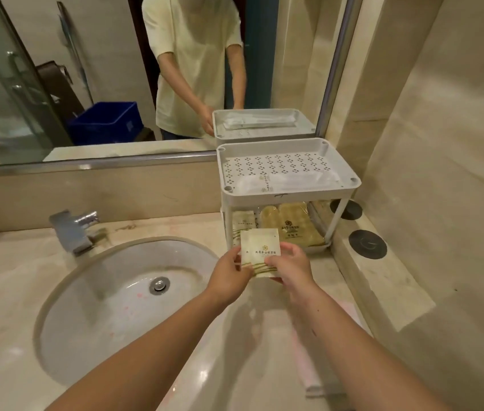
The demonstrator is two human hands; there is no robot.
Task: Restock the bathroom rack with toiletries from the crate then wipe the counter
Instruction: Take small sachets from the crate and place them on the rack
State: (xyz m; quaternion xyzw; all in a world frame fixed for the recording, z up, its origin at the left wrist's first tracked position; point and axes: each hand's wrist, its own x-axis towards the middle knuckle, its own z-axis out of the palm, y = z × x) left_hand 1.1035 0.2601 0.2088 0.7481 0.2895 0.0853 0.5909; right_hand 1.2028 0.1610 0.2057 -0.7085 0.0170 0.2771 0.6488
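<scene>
the rack [289, 193] holds some packs [292, 225], the left hand [228, 269] and right hand [292, 266] pinch one more packet [260, 244] at its front edge, and the counter [0, 280] looks not wiped yet.

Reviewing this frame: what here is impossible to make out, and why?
Head view: the print on the sachet is too small to read; the left hand and right hand cover its lower edge.
The packets on the lower shelf of the rack: partly hidden by the sachet and top tray.
The blue crate: seen only in the mirror; its wall hides the contents.
The pink cloth: partly under the right forearm.
</scene>
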